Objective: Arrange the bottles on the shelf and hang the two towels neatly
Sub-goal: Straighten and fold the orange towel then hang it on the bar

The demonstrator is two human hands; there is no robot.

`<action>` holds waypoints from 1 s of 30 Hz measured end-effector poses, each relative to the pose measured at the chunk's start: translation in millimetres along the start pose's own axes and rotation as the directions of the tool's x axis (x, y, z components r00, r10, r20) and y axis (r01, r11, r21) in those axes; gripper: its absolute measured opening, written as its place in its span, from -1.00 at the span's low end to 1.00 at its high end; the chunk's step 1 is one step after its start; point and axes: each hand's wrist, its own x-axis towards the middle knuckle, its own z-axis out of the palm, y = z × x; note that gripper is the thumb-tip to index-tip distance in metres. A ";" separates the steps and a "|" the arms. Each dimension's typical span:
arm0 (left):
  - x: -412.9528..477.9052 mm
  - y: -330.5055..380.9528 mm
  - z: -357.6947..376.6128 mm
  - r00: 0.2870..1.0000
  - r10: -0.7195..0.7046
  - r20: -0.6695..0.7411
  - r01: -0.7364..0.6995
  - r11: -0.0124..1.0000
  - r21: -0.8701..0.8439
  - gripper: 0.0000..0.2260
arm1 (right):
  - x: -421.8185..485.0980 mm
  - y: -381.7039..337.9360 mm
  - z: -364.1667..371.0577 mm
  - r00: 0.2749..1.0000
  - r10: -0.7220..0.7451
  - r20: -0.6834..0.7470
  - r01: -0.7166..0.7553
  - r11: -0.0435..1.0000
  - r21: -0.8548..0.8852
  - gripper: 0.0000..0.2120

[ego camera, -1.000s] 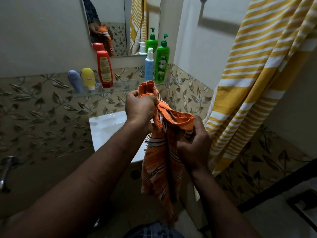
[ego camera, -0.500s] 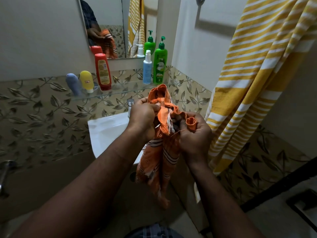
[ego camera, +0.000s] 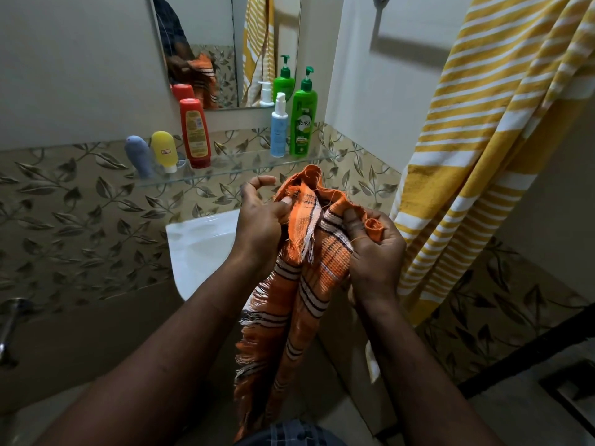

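head view. both hands are up in front of me, over the white ceramic sink (ego camera: 199, 246).

left hand (ego camera: 260, 220): thumb and lower fingers pinch the top edge of the orange striped woven towel (ego camera: 309, 284). the index finger is bent and lifted clear of the cloth.

right hand (ego camera: 376, 252): fingers are curled round the other bunched corner, thumb pressed on top of the weave. a rolled bit of hem pokes out beside the thumb.

the orange striped woven towel is gathered between the two hands. the rest hangs straight down, frayed fringe on the side of my left forearm.

the clear glass wall shelf (ego camera: 238, 170) is behind the hands, below the mirror (ego camera: 209, 43).
- left group, close together: grey-blue plastic tube (ego camera: 138, 156), yellow plastic tube (ego camera: 165, 151) on its white cap, tall red plastic bottle (ego camera: 194, 133).
- right group: pale blue pump bottle (ego camera: 278, 130) just beside the green pump bottle (ego camera: 303, 120).
- the two groups are well apart.

the yellow and white striped towel (ego camera: 483, 140) hangs along the wall on my right. its top is out of frame, so i can't tell what holds it. a metal tap (ego camera: 9, 326) is at the far left edge.
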 end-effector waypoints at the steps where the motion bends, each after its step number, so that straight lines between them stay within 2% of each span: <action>1: -1.9 -0.7 -1.0 1.000 0.027 0.007 -0.027 0.999 0.020 -0.68 | 0.2 0.0 0.3 0.999 -0.019 -0.031 0.018 0.999 -0.032 -0.89; 5: -6.9 -1.7 -6.9 0.988 0.154 0.006 -0.154 0.980 0.129 -0.73 | 3.4 -2.5 0.4 0.980 -0.126 -0.157 0.100 0.981 -0.164 -0.89; 8: -12.4 -2.1 -6.5 0.971 0.223 0.083 -0.237 0.941 0.242 -0.71 | 4.9 -0.3 4.1 0.969 -0.203 -0.140 0.157 0.946 -0.283 -0.78; 10: -18.6 -2.3 -1.5 0.961 0.249 0.119 -0.274 0.914 0.299 -0.67 | 4.2 1.2 8.3 0.964 -0.232 -0.130 0.181 0.930 -0.319 -0.78; 14: -19.3 -3.5 2.4 0.938 0.337 0.077 -0.334 0.825 0.456 -0.72 | 6.8 -2.5 13.4 0.932 -0.339 -0.130 0.265 0.880 -0.396 -0.77; 17: -19.6 0.9 3.7 0.914 0.367 0.174 -0.394 0.700 0.595 -0.67 | 6.1 -2.7 14.9 0.944 -0.317 -0.094 0.255 0.879 -0.402 -0.76; 19: -24.1 4.1 4.4 0.864 0.426 0.269 -0.482 0.544 0.687 -0.62 | 4.2 -2.6 15.1 0.953 -0.293 -0.075 0.245 0.893 -0.378 -0.76; 21: -24.2 4.6 3.7 0.783 0.494 0.379 -0.581 0.361 0.730 -0.58 | 5.7 -2.7 12.2 0.961 -0.269 -0.066 0.230 0.909 -0.349 -0.77; 23: -20.8 3.3 1.9 0.741 0.486 0.464 -0.625 0.246 0.741 -0.53 | 6.3 -3.7 10.0 0.974 -0.227 -0.016 0.210 0.925 -0.317 -0.78; 27: -16.4 2.0 2.8 0.766 0.450 0.459 -0.593 0.223 0.773 -0.47 | 6.2 0.7 7.7 0.989 -0.130 0.072 0.143 0.965 -0.221 -0.82; 30: -15.8 4.1 10.8 0.795 0.500 0.344 -0.530 0.295 0.795 -0.57 | 3.5 4.5 5.0 0.980 -0.025 0.199 0.038 0.997 -0.063 -0.95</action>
